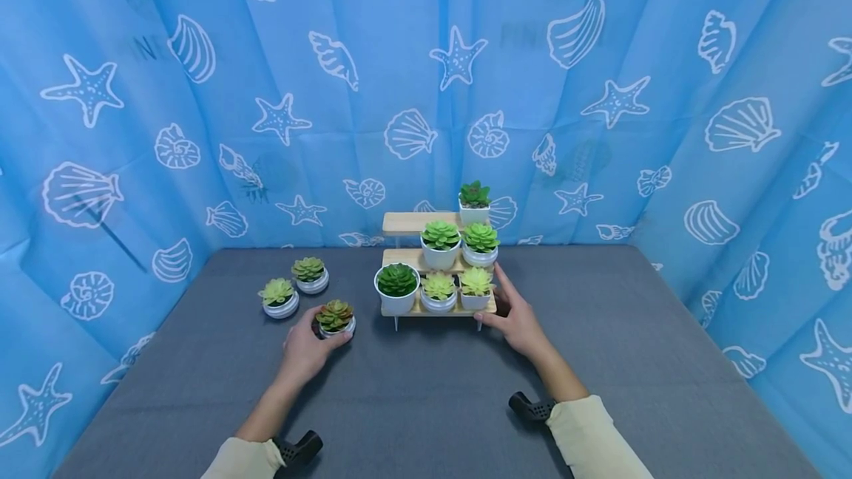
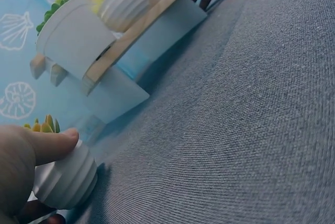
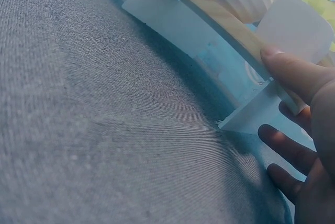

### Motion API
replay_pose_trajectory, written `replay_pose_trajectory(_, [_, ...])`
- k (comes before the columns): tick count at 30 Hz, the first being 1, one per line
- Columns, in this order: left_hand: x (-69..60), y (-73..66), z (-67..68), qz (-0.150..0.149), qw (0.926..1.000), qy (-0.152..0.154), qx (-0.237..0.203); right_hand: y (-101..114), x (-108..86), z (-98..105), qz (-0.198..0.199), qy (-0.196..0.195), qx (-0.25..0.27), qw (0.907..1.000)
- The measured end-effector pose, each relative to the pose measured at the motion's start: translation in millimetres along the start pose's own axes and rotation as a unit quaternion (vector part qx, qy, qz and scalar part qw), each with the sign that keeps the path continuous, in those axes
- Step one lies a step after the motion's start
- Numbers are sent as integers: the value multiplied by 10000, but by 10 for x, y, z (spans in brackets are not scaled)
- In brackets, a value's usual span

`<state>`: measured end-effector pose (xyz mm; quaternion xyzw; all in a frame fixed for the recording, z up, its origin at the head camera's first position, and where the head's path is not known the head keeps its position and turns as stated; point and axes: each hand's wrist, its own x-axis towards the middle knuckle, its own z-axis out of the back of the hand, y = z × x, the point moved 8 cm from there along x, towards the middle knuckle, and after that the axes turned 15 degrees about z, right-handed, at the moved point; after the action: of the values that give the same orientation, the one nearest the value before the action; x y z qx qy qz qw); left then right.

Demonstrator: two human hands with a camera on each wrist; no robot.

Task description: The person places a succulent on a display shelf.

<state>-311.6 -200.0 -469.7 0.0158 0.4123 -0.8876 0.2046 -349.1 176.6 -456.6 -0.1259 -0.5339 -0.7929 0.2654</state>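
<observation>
My left hand (image 1: 308, 350) (image 2: 21, 166) grips a small ribbed white pot (image 2: 68, 177) with a reddish-green succulent (image 1: 335, 315), low at the grey tabletop, thumb on its side. A three-tier wooden stand (image 1: 402, 223) (image 2: 125, 43) rises to the right of it. At the stand's right end, my right hand (image 1: 522, 324) (image 3: 314, 114) pinches the lowest board (image 3: 235, 33), its thumb at the front edge and a finger behind; the other fingers are spread apart. The lowest tier bears three potted succulents, the middle tier two, and the top tier one (image 1: 474, 202) on its right.
Two more potted succulents, one nearer (image 1: 278, 298) and one farther back (image 1: 310, 275), stand on the grey table (image 1: 426, 405) left of the stand. A blue curtain (image 1: 413, 58) with white shells and starfish hangs behind and at both sides.
</observation>
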Motion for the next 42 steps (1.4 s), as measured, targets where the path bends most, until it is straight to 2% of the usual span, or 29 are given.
replay_pose_trajectory(11, [81,-7,-34,136,9985,182,-503,14,1,-4,57,58,-111,9999])
replay_pose_trajectory(15, [143,-79,-33,50,9975,193,-672,172,4,7,53,74,23,10000])
replay_pose_trajectory(17, [163,-131,-32,31,9967,256,-776,173,3,7,52,70,39,10000])
replay_pose_trajectory(23, [247,-262,-28,34,9925,479,-1128,14,5,-19,62,74,-107,9999])
replay_pose_trajectory(31, [315,-570,63,-105,9850,652,-1594,12,16,-24,61,41,-34,10000])
replay_pose_trajectory(42, [327,-1110,104,-371,9807,984,-1645,14,-9,-6,74,11,34,10000])
